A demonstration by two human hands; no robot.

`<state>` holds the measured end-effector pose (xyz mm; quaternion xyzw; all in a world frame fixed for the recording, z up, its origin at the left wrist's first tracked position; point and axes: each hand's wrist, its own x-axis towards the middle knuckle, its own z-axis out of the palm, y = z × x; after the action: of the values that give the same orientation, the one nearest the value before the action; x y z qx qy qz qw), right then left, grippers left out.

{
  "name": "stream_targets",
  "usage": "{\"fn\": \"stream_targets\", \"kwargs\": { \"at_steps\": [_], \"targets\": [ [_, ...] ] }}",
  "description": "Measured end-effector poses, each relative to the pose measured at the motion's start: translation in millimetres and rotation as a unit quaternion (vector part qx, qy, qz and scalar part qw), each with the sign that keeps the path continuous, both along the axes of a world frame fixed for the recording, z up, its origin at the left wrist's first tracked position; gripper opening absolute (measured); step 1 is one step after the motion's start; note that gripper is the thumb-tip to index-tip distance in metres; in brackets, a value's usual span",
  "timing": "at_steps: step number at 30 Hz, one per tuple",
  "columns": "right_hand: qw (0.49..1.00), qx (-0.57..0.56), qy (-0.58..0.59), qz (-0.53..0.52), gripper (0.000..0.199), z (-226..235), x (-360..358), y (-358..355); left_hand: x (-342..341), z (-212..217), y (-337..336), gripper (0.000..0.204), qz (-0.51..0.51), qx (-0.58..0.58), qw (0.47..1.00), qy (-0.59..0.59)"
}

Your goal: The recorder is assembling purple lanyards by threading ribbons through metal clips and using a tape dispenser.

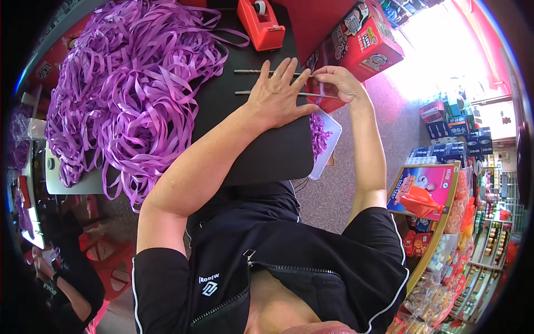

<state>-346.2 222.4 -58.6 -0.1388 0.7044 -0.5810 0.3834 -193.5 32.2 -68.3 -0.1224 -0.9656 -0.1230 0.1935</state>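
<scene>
Looking down from the head view, the left hand [276, 93] lies flat with fingers spread on a black board [261, 145], pressing over two thin metal rods [253, 71]. The right hand [339, 83] has its fingertips pinched together on a purple ribbon [322, 75] by the rod ends, at the far edge of the board. A big heap of purple ribbons [128, 94] sits to the left, near a red tape holder [260, 23]. To do this well, I think the flat hand should hold the rods steady while the pinch keeps the ribbon tight and straight.
</scene>
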Motion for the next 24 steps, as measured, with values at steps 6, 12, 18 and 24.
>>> {"fn": "stream_targets", "kwargs": {
  "at_steps": [6,12,18,24],
  "targets": [
    [0.999,0.013,-0.003,-0.042,0.025,-4,0,8,0,-1,1,0.081,0.002,-0.004,1.000,0.012],
    [0.997,-0.004,-0.037,-0.069,0.030,0,18,18,-1,-2,4,0.080,-0.001,-0.007,1.000,0.018],
    [0.999,-0.003,-0.041,0.003,0.030,-4,46,22,-1,-4,1,0.080,0.001,-0.001,1.000,0.013],
    [0.999,0.019,-0.026,0.018,0.019,-11,26,37,0,0,1,0.081,0.005,-0.012,1.000,-0.008]
  ]
}}
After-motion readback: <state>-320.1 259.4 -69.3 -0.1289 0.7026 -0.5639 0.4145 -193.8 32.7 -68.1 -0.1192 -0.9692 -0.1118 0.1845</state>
